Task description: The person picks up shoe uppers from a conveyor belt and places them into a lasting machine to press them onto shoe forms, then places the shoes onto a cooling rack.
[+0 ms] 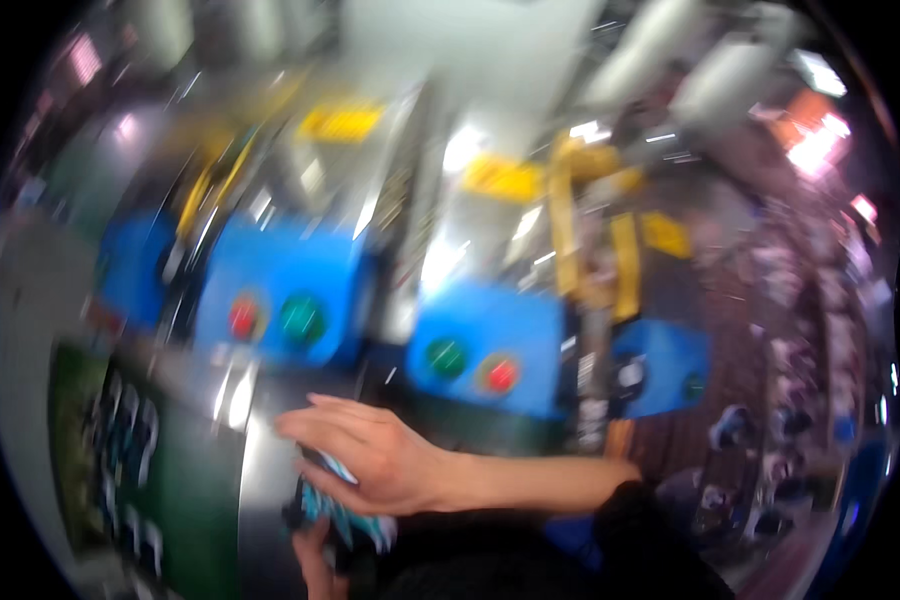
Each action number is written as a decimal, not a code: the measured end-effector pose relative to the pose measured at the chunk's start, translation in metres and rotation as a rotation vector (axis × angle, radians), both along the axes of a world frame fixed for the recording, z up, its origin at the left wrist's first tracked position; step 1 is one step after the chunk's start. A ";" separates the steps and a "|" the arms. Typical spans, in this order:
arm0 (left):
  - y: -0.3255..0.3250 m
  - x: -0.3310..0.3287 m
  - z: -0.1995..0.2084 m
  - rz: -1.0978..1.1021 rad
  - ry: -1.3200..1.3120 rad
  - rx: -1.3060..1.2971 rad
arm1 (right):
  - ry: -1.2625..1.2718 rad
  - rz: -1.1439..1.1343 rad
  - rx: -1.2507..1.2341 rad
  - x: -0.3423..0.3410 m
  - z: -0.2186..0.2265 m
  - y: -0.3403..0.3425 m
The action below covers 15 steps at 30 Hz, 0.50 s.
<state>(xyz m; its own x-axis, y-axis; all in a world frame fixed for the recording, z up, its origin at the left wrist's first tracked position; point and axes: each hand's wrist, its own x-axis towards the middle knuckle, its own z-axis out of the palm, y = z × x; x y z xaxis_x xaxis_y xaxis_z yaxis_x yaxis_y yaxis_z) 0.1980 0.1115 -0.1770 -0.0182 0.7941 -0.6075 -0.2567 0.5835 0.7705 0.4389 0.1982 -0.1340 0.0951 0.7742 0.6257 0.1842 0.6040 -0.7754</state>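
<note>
Motion blur smears the whole view. My right hand point(385, 455) reaches in from the right, its fingers curled over a small teal, black and white thing point(345, 515) whose kind I cannot make out. Below it, close to my body, my left hand point(315, 555) grips the same thing from its lower side. My left fingers are partly hidden. Just left of both hands runs a shiny metal table edge point(260, 480).
Ahead stand machines with blue control panels point(490, 340) bearing red and green round buttons, with yellow labels above. At left, a green surface point(195, 490) borders several dark, white and teal pieces point(135, 440). A blurred, crowded work area stretches along the right.
</note>
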 end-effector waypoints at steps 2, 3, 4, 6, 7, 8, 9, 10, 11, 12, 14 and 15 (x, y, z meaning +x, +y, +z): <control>0.005 -0.018 -0.032 0.081 0.191 0.004 | 0.232 0.338 0.161 -0.029 0.028 0.023; 0.011 -0.020 -0.052 0.097 0.260 0.013 | 0.204 0.888 0.026 -0.035 0.053 0.036; 0.012 -0.029 -0.063 0.129 0.368 0.032 | 0.119 0.903 0.152 -0.055 0.075 0.029; 0.016 -0.036 -0.088 0.087 0.590 0.062 | 0.050 0.773 0.283 -0.081 0.108 -0.023; 0.009 -0.066 -0.091 0.048 0.710 0.052 | 0.050 0.781 0.301 -0.111 0.113 -0.043; 0.005 -0.095 -0.099 -0.004 0.824 0.045 | 0.053 0.784 0.307 -0.137 0.117 -0.062; -0.022 -0.132 -0.092 0.063 0.885 0.079 | 0.068 0.816 0.339 -0.165 0.132 -0.088; -0.039 -0.152 -0.100 0.103 0.895 0.117 | 0.064 0.847 0.366 -0.195 0.143 -0.107; -0.038 -0.157 -0.112 0.117 0.876 0.185 | 0.032 0.855 0.399 -0.219 0.154 -0.117; -0.040 -0.167 -0.120 0.106 0.762 0.151 | 0.026 0.882 0.411 -0.241 0.158 -0.120; -0.032 -0.188 -0.115 0.005 0.599 0.117 | -0.011 0.957 0.409 -0.261 0.176 -0.101; -0.037 -0.204 -0.111 -0.041 0.547 0.083 | -0.028 1.037 0.400 -0.273 0.183 -0.089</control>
